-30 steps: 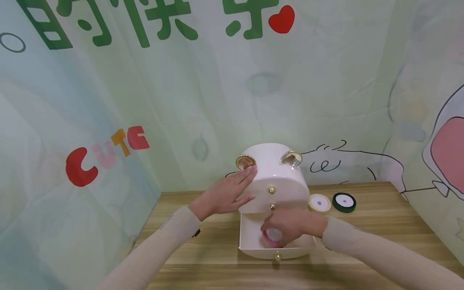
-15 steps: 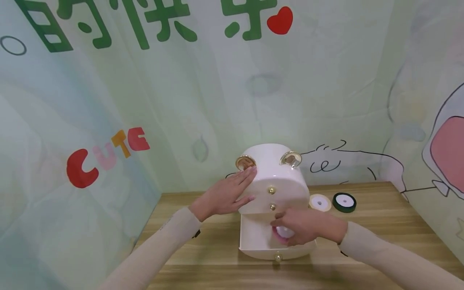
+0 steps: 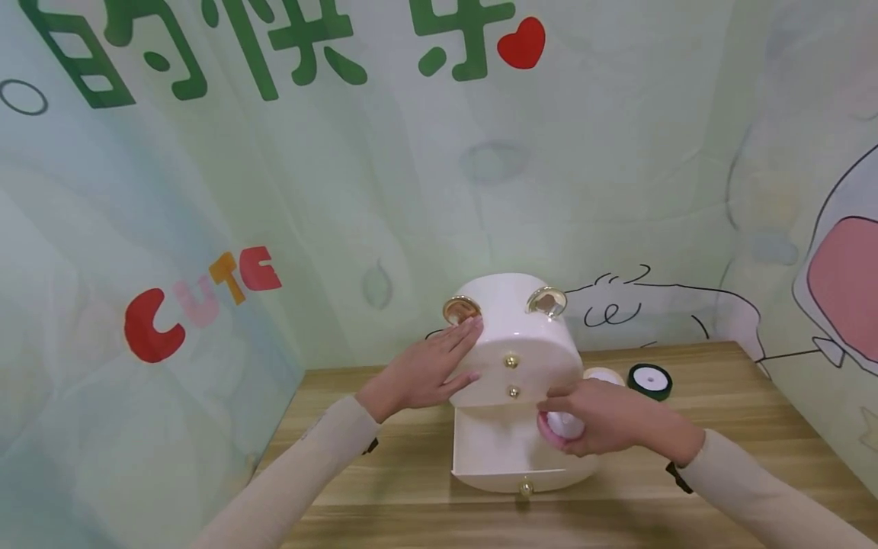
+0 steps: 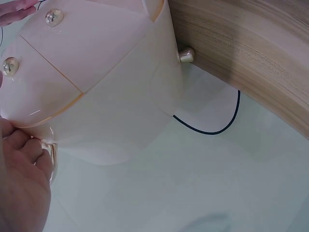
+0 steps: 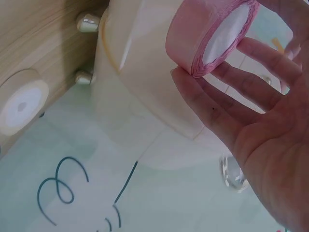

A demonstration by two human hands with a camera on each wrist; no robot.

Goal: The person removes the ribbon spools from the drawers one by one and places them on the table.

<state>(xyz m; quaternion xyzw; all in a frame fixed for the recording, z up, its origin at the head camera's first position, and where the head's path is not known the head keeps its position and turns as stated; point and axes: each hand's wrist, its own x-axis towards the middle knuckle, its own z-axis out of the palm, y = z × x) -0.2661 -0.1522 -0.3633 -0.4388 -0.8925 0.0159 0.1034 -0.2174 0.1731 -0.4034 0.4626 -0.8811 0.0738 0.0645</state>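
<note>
A white storage box point(image 3: 516, 324) with two gold ear shapes stands on the table, its bottom drawer point(image 3: 488, 442) pulled out. My left hand point(image 3: 425, 371) rests on the box's left side, fingers reaching up beside the left gold ear point(image 3: 459, 308). In my right hand point(image 3: 613, 417) I hold a roll of pink ribbon point(image 5: 195, 31) over the right part of the drawer. The right wrist view has the fingertips against the roll's edge and its white core facing the palm. Small gold knobs point(image 3: 511, 361) sit on the box front.
A cream ribbon roll point(image 5: 21, 106) lies on the wooden table point(image 3: 727, 427) to the right of the box, partly behind my right hand in the head view. Beside it is a dark green ribbon roll point(image 3: 649, 380). A printed cloth backdrop point(image 3: 384, 191) hangs behind and on both sides.
My right hand has carried the pink ribbon roll rightward and slightly up from inside the open drawer toward its right side. My left hand stays on the box.
</note>
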